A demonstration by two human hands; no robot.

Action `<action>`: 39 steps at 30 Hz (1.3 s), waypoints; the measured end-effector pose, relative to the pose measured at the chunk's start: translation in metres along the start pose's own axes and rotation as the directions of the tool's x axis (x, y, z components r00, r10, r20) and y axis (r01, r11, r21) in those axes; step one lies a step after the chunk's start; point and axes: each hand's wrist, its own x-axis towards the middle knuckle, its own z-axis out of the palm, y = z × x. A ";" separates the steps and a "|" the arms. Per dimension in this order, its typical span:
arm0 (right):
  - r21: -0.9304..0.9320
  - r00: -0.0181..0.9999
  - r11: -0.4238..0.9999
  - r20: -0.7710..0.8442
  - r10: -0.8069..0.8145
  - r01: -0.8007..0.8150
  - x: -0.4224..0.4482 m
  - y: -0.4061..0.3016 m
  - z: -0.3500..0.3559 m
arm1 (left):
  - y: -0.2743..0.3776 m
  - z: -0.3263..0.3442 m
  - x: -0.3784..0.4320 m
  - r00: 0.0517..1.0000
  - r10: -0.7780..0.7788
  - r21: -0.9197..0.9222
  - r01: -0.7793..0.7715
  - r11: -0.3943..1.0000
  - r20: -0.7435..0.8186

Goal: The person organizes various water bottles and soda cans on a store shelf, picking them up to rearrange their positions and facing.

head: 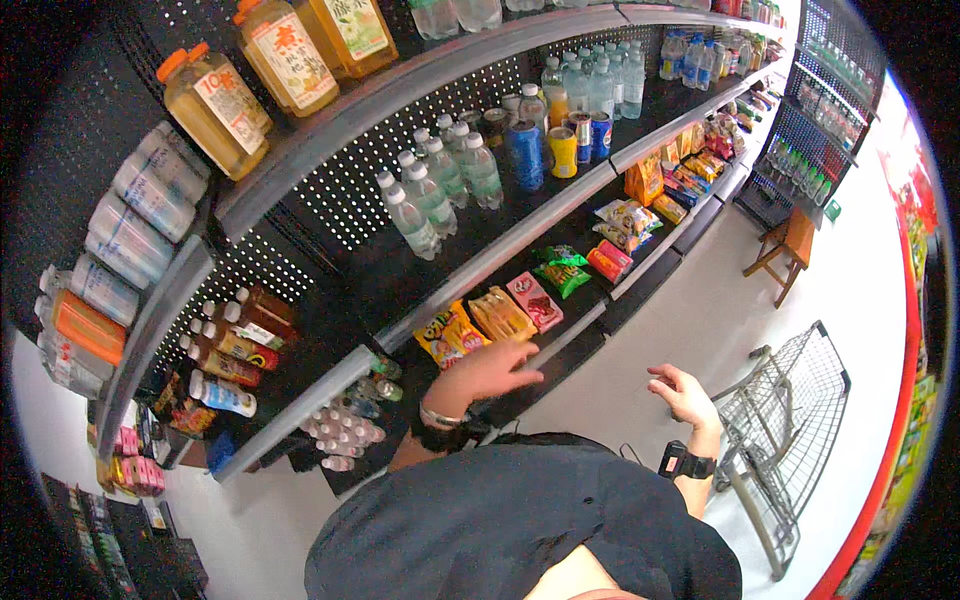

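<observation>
My left hand [491, 373] hovers in front of the lower shelf with its fingers apart, holding nothing. Closest to it are a yellow snack bag [450, 334], a clear-wrapped pack of tan food [501, 313] and a pink box [535, 301], lying side by side on that shelf. Whether the hand touches the yellow bag is unclear, as its wrist overlaps the bag's lower edge. My right hand [682, 397] is raised over the floor, empty, fingers loosely bent and spread. A wire shopping cart [795, 420] stands just to its right.
A green snack bag [562, 270] and a red pack [610, 261] lie farther along the shelf. Clear bottles [442, 184] and cans [526, 154] stand one level up. Large juice jugs [214, 112] are on the upper shelf. A wooden stool [787, 251] stands beyond the cart.
</observation>
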 end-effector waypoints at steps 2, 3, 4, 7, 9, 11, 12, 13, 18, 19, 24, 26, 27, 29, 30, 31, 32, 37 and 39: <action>-0.017 0.996 0.999 -0.072 0.049 -0.050 -0.006 0.003 -0.016 | 0.002 0.004 0.017 0.978 0.026 -0.023 -0.031 0.999 -0.205; -0.026 0.996 0.998 -0.067 0.055 -0.056 -0.008 0.015 -0.023 | -0.004 0.006 0.027 0.937 0.133 0.050 -0.123 0.991 -0.324; 0.008 0.995 1.000 -0.102 0.012 -0.011 -0.008 0.032 -0.029 | 0.006 -0.003 0.035 0.932 0.088 0.020 -0.087 0.996 -0.351; 0.056 0.991 0.998 -0.132 -0.004 0.011 -0.012 0.051 -0.042 | 0.013 -0.024 0.052 0.853 0.034 -0.026 -0.055 0.998 -0.521; 0.109 0.990 0.993 -0.138 -0.026 0.042 -0.009 0.064 -0.047 | 0.015 -0.043 0.061 0.703 0.013 -0.031 -0.050 0.998 -0.711; 0.123 0.989 0.991 -0.144 -0.035 0.053 -0.005 0.074 -0.049 | 0.028 -0.073 0.071 0.616 0.090 0.047 -0.086 0.995 -0.783; 0.130 0.990 0.991 -0.136 0.024 -0.007 -0.002 0.076 -0.050 | 0.038 -0.088 0.072 0.540 0.163 0.123 -0.110 0.986 -0.826; 0.134 0.987 0.989 -0.131 0.087 -0.070 0.001 0.078 -0.051 | 0.047 -0.100 0.077 0.460 0.209 0.167 -0.132 0.977 -0.863; 0.084 0.983 0.996 -0.182 -0.022 0.038 0.015 0.109 -0.062 | 0.083 -0.140 0.110 0.314 0.379 0.345 -0.162 0.925 -0.870; 0.080 0.982 0.996 -0.188 -0.024 0.040 0.019 0.113 -0.066 | 0.087 -0.143 0.118 0.295 0.396 0.360 -0.170 0.917 -0.870; 0.183 0.973 0.977 -0.184 0.143 -0.109 0.052 0.113 -0.096 | 0.091 -0.152 0.152 0.353 0.430 0.361 -0.246 0.900 -0.831; 0.143 0.979 0.987 -0.183 0.094 -0.068 0.078 0.127 -0.107 | 0.099 -0.166 0.154 0.347 0.456 0.406 -0.210 0.889 -0.820; 0.189 0.981 0.978 -0.157 0.116 -0.085 0.092 0.116 -0.113 | 0.099 -0.173 0.155 0.348 0.461 0.422 -0.183 0.888 -0.817; 0.001 0.987 0.998 -0.154 0.056 -0.056 0.128 0.109 -0.132 | 0.097 -0.191 0.161 0.298 0.472 0.424 -0.214 0.880 -0.830; -0.004 0.988 0.999 -0.145 0.043 -0.044 0.145 0.100 -0.141 | 0.098 -0.198 0.160 0.289 0.462 0.410 -0.226 0.884 -0.838; -0.076 0.992 0.997 -0.124 0.010 -0.020 0.163 0.085 -0.153 | 0.100 -0.206 0.159 0.285 0.452 0.396 -0.233 0.888 -0.845; -0.148 0.995 0.989 -0.101 -0.022 0.006 0.183 0.073 -0.163 | 0.102 -0.216 0.159 0.282 0.451 0.402 -0.217 0.890 -0.847; -0.165 0.954 0.967 -0.201 -0.224 0.193 0.263 0.016 -0.184 | 0.118 -0.253 0.160 0.227 0.631 0.559 -0.309 0.769 -0.742; 0.256 0.938 0.909 -0.199 -0.282 0.328 0.286 -0.008 -0.184 | 0.121 -0.262 0.164 0.221 0.657 0.596 -0.288 0.750 -0.720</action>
